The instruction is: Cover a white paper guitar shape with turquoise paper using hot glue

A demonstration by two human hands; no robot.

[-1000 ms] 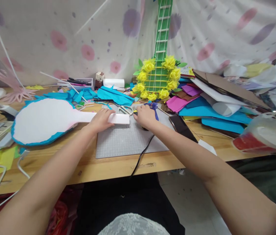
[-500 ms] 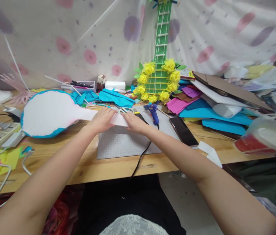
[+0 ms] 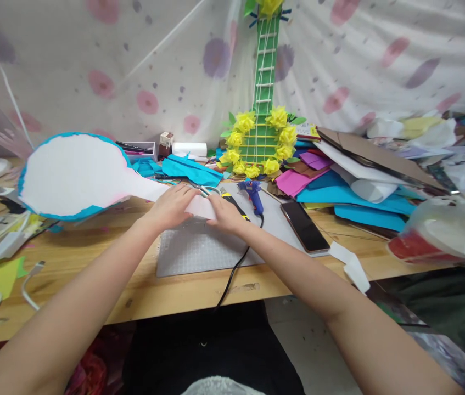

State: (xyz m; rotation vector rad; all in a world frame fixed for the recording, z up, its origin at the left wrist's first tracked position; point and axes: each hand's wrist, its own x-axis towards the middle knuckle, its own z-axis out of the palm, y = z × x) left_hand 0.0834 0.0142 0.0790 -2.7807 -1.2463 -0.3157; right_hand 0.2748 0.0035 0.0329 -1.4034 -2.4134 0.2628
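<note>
A white paper-covered craft piece (image 3: pixel 76 174), shaped like a banjo with a round body and a long neck, stretches from the left toward my hands. Ragged blue paper edges its body. My left hand (image 3: pixel 173 206) is closed around the white neck (image 3: pixel 202 208), and my right hand (image 3: pixel 227 214) grips the same neck at its right end. Between the hands a short stretch of neck shows; the undersides of the fingers are hidden. Just behind the hands lie scissors (image 3: pixel 211 190) and a black-and-yellow tool (image 3: pixel 236 207). A blue glue gun (image 3: pixel 252 197) rests to the right.
Under my hands lies a grey cutting mat (image 3: pixel 191 252). A phone (image 3: pixel 305 226) lies on its right side. Behind stands a green paper guitar (image 3: pixel 262 131) with yellow flowers. Stacked coloured paper (image 3: pixel 356 195) and a bagged red-and-white container (image 3: pixel 425 244) are at right, cables (image 3: pixel 30 285) at left.
The round body has tilted, its left end rising off the table. Both hands keep their hold on the neck. The camera view has shifted slightly.
</note>
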